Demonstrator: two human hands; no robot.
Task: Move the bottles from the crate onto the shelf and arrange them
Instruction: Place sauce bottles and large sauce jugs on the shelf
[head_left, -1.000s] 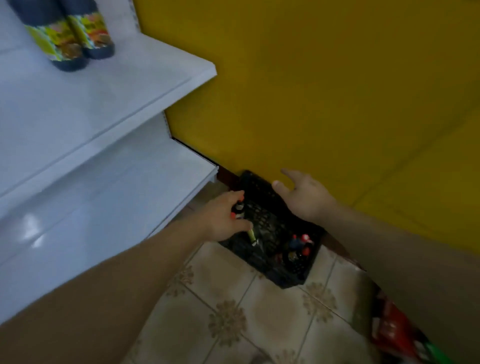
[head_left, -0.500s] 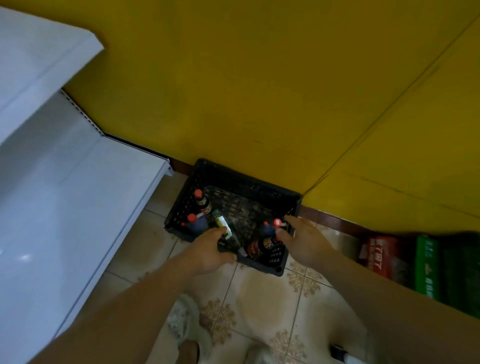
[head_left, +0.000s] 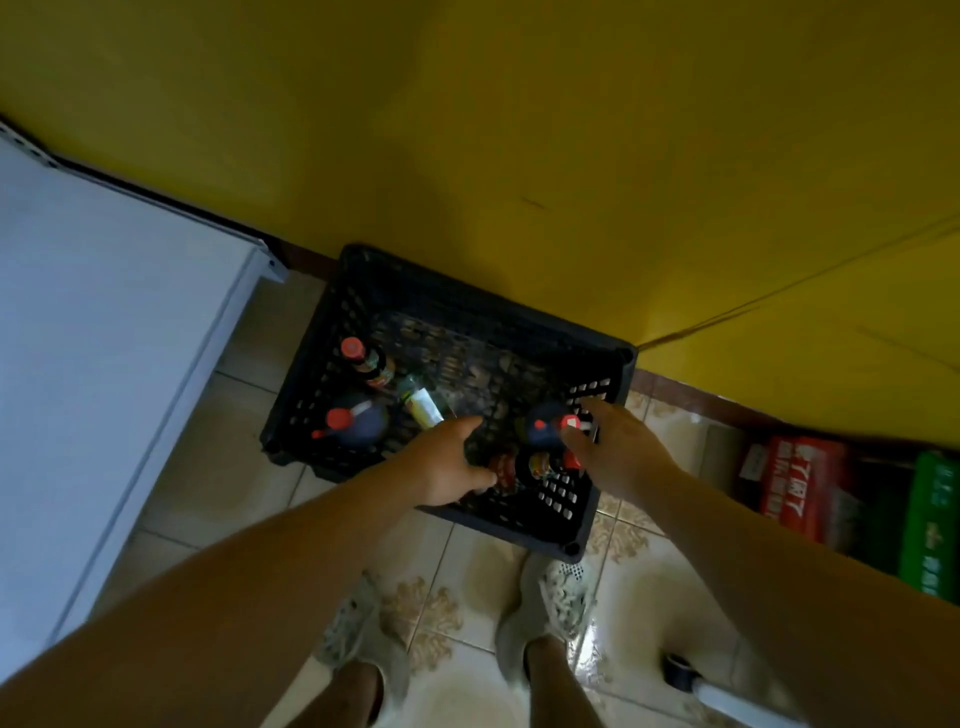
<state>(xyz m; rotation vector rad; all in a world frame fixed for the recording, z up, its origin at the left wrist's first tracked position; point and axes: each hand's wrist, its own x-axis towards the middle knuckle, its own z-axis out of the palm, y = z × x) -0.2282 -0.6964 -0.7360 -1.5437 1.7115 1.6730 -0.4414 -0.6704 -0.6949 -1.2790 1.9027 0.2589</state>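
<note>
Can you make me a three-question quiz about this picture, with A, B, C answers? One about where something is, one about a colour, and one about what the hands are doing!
1. Where does the black crate sit?
A. On the white shelf
B. On the tiled floor against the yellow wall
C. On a chair

2. What colour are the bottle caps in the crate?
A. Red
B. Blue
C. White

3. What are the two hands doing?
A. Both rest on the shelf
B. Both reach down into the crate
C. Both hang at the person's sides

Answers:
1 B: the crate stands on the tiles, its far side at the yellow wall, beside the white shelf.
2 A: the caps, such as the one on the upright bottle, are red.
3 B: the left hand and right hand are both down among the bottles at the crate's near end.
</note>
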